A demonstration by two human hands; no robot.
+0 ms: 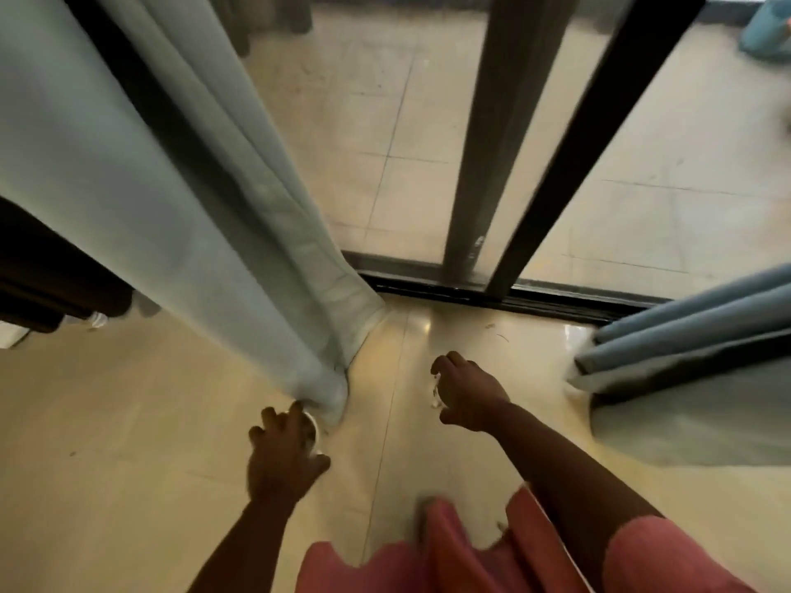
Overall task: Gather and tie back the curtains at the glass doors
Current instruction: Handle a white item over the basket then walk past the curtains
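Curtain (179, 199) hem touching left hand (284, 453).

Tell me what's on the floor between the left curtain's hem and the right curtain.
Bare tile floor in the head view, with the right hand hovering above it. The left curtain and right curtain stand apart.

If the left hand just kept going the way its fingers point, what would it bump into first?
Most likely the left curtain: the left hand reaches up toward its bunched bottom edge, fingertips about there already, though blur hides actual contact.
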